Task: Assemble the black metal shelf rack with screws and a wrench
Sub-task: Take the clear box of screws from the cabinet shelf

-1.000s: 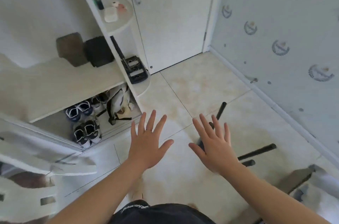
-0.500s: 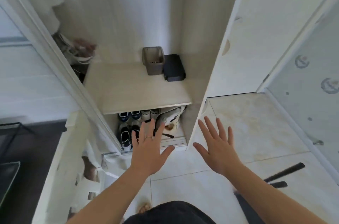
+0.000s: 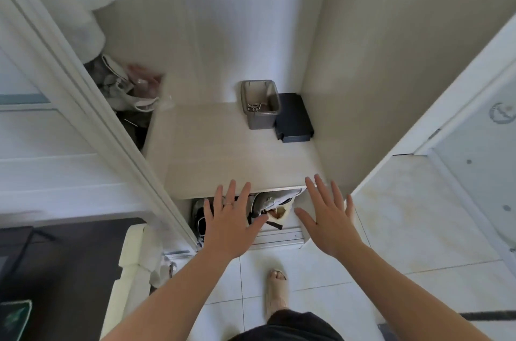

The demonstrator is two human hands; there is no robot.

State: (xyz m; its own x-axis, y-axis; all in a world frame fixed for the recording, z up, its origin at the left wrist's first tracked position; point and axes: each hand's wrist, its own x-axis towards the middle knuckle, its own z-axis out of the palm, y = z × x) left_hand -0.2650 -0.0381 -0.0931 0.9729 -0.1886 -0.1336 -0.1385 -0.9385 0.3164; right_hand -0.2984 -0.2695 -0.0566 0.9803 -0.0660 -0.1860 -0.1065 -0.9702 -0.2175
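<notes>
- Left hand [image 3: 230, 226] and right hand [image 3: 332, 224], fingers spread and holding nothing, hover over the pale shelf's [image 3: 223, 156] front edge.
- Metal screws [image 3: 254, 107] lie in a grey plastic bin [image 3: 262, 120] near its back right corner, just beside a flat black box [image 3: 294, 120].

You are holding your left hand [image 3: 230, 224] and right hand [image 3: 331, 222] out flat with fingers spread, gripping nothing, before the front edge of a cupboard shelf [image 3: 223, 156]. A grey bin [image 3: 261, 117] holding screws [image 3: 254, 107] is sitting at the back, just beside a black box [image 3: 294, 120]; shoes [image 3: 272, 201] are lying underneath.
</notes>
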